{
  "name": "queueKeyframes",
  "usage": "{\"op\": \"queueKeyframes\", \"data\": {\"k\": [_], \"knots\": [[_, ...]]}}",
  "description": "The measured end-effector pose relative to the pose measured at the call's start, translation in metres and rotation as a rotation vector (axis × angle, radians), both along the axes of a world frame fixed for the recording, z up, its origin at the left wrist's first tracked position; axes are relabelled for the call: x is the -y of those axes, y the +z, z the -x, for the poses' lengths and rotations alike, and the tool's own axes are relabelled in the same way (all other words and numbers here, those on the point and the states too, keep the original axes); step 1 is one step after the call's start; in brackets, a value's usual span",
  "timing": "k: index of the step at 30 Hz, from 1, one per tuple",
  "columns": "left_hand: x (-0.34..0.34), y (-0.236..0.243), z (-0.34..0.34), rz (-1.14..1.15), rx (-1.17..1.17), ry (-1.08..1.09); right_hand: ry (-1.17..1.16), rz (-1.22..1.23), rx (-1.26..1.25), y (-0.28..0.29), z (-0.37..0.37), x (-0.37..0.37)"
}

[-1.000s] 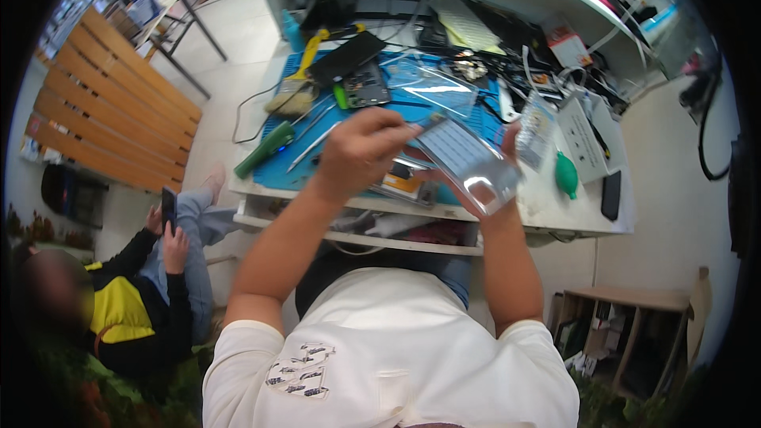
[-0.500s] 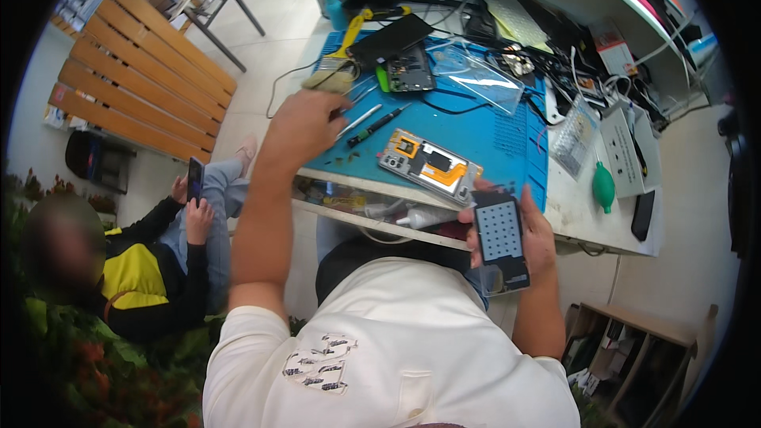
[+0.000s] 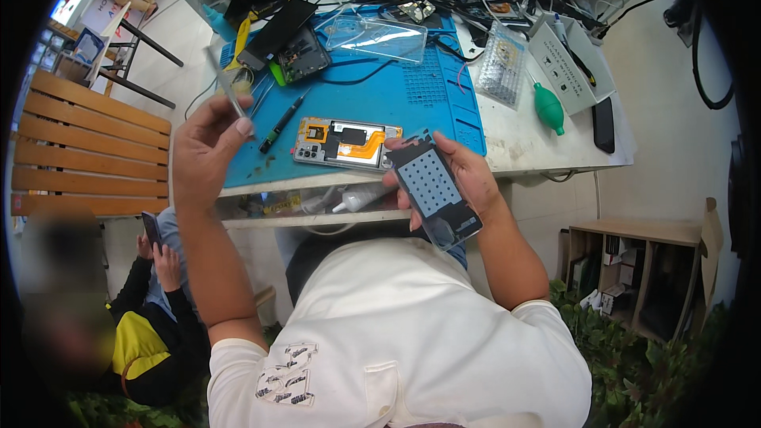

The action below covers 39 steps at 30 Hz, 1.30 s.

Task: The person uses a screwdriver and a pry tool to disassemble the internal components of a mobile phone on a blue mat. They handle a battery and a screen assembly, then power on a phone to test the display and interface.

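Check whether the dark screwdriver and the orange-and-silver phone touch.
Apart: the head view shows a strip of blue mat between dark screwdriver and orange-and-silver phone.

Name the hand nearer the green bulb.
Right: the right hand is below and left of the green bulb in the picture; the left hand is much farther left.

Up and right of the fingers of the right hand (image 3: 474, 181), dark lettering and small symbols mark a white box (image 3: 569, 73); the dark panel (image 3: 432, 186) in those fingers bears print too fine to read. Far up-left of the fingers of the left hand (image 3: 208, 143), a white board (image 3: 97, 8) shows letters in 2 colours.
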<state>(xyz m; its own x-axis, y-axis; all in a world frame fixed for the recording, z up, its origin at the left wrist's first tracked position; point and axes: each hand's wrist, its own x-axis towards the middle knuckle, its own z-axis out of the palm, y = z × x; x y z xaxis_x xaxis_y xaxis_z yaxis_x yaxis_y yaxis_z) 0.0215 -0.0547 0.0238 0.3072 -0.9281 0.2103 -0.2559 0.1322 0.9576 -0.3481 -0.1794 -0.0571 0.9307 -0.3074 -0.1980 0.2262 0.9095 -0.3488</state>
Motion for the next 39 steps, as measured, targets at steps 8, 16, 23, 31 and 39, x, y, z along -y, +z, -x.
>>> {"op": "queueKeyframes", "data": {"k": [8, 16, 23, 31, 39], "knots": [[0.041, -0.038, 0.087, -0.065, -0.562, -0.267, 0.025, -0.045, 0.093, 0.018, -0.011, -0.01], [0.043, -0.049, 0.096, -0.111, -0.516, -0.263, 0.013, 0.039, 0.024, 0.022, -0.012, -0.009], [0.046, -0.044, 0.1, -0.122, -0.478, -0.21, 0.016, 0.083, 0.016, 0.02, -0.014, -0.007], [0.047, -0.047, 0.099, -0.024, -0.536, -0.19, 0.005, 0.076, 0.05, 0.024, -0.017, -0.012], [0.045, -0.059, 0.105, 0.099, -0.571, -0.229, 0.025, 0.081, 0.053, 0.024, -0.017, -0.014]]}}
